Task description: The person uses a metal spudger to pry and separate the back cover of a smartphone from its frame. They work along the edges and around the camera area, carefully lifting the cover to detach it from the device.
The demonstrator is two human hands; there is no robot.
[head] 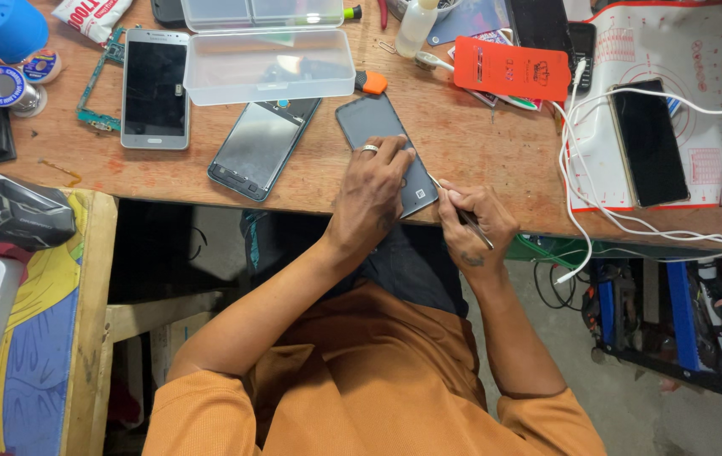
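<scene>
Head view, looking down on a wooden workbench (479, 160).

Phones counted on the bench: four clearly seen. One grey phone (384, 152) lies back-up at the near edge, in front of the person. One white phone (155, 88) lies screen-up at far left. One dark phone frame (261, 145) lies tilted between them. One black phone (650, 142) rests on a white mat (631, 46) at right, beside a loose white cable (580, 186).

Hands: two. The left hand (371, 192), ring on one finger, lies flat and spread on the grey phone, pressing it to the bench. The right hand (472, 224) is closed in a narrow pinch around one thin metal tool (460, 211), whose tip touches the phone's right edge.

Other items: one clear plastic box (268, 66) with lid open, one orange card (511, 69), one small white bottle (417, 27), one solder spool (6, 89).

Below the bench: grey concrete floor, cables, blue frame at right.
</scene>
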